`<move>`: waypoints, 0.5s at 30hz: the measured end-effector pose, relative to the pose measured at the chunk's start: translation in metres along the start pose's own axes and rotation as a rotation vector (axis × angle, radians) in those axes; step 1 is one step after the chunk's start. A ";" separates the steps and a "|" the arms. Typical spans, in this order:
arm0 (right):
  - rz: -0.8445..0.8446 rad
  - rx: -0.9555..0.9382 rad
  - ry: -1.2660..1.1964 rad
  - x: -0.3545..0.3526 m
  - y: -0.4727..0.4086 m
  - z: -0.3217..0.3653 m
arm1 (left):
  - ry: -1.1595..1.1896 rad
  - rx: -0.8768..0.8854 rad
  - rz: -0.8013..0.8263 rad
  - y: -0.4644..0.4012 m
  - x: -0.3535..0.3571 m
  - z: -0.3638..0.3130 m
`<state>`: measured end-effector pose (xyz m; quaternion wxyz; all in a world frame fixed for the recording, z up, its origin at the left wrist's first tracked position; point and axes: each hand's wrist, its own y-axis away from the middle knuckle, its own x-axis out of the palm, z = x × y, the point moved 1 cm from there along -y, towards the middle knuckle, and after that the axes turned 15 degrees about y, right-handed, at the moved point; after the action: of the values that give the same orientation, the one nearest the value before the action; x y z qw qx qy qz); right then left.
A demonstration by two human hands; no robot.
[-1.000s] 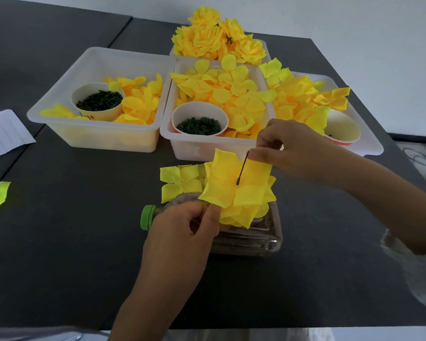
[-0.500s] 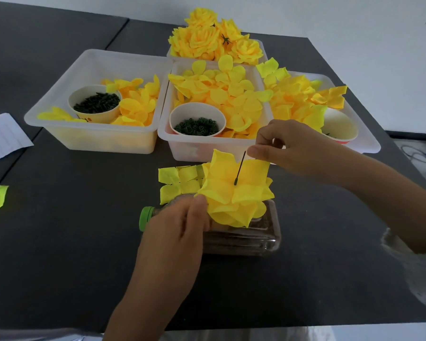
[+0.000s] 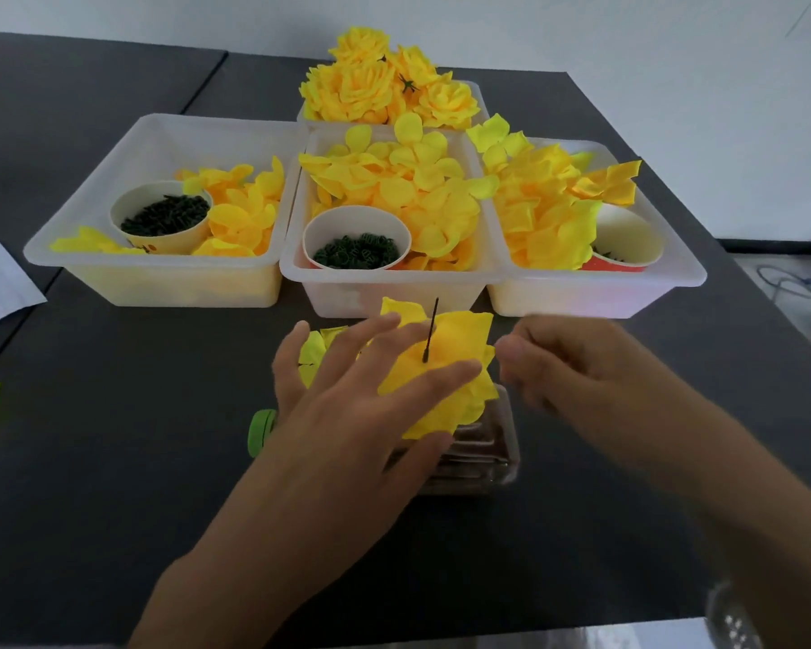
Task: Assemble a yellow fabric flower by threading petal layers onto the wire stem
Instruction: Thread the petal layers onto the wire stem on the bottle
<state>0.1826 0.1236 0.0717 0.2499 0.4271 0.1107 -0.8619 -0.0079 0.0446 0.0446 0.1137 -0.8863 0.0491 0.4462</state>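
Petal layers (image 3: 445, 363) are sitting stacked on the wire stem (image 3: 430, 331), over a bottle (image 3: 469, 442) lying near the desk's (image 3: 113, 461) front edge, probably serving as a stand. Left hand (image 3: 347, 414) is spreading straight fingers (image 3: 422, 379) across them, likely pressing them down. Right hand (image 3: 563, 363), blurred, is curling just beside, touching nothing.

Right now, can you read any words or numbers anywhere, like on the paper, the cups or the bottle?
No text can be read anywhere in this picture.
White paper at the left edge: faint lines, too blurred to read.
Cup in the left tub: a dark mark low on its side, too small to read.
Red cup in the right tub: no print visible.
Bottle with green cap under the petals: no label visible.
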 end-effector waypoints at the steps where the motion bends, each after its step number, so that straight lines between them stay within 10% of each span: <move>1: 0.000 0.021 -0.007 0.007 0.005 0.002 | -0.021 -0.001 0.035 0.001 0.001 0.003; 15: -0.128 0.242 -0.162 0.061 0.024 -0.011 | -0.042 0.123 0.047 0.003 0.008 0.022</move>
<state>0.1710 0.0871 0.0171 0.1494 0.3754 0.0125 -0.9147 -0.0212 0.0472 0.0249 0.1585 -0.8668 0.0946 0.4632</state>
